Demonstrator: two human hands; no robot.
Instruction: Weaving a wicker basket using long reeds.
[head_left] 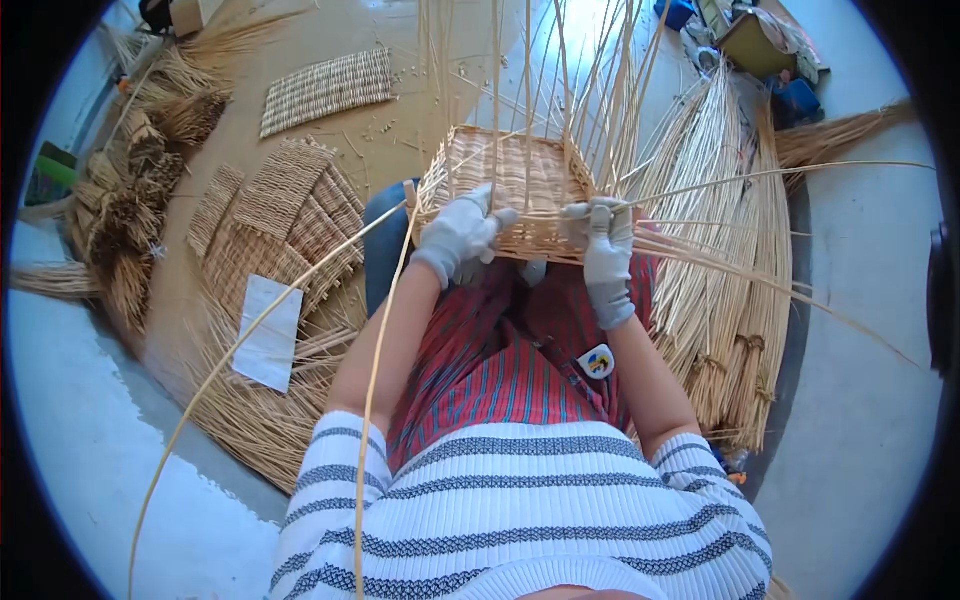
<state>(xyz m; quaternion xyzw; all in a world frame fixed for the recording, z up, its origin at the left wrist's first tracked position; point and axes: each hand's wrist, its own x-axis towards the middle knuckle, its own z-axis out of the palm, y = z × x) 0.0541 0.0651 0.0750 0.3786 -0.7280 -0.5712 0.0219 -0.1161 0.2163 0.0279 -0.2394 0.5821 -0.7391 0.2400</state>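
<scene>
A half-woven rectangular basket [510, 165] of tan natural strands is held above my lap, with long unwoven stakes rising from its sides. My left hand [455, 240], in a pale grey work glove, is closed on its near left side, fingers at the rim. At the near right corner my right hand [606, 255], gloved alike, pinches a strand [720, 177] that runs out to the right. Other loose strands [760, 273] stick out below it. Two long strands [378, 350] trail from the basket's left side past my left forearm. The fingers' undersides are partly hidden.
Woven panels [285, 215] and a flat woven mat [328, 90] lie on the floor to the left, with a white sheet [268, 333] nearby. Dark-ended straw bundles [130, 210] line the far left. Pale straw bundles [710, 300] spread at the right.
</scene>
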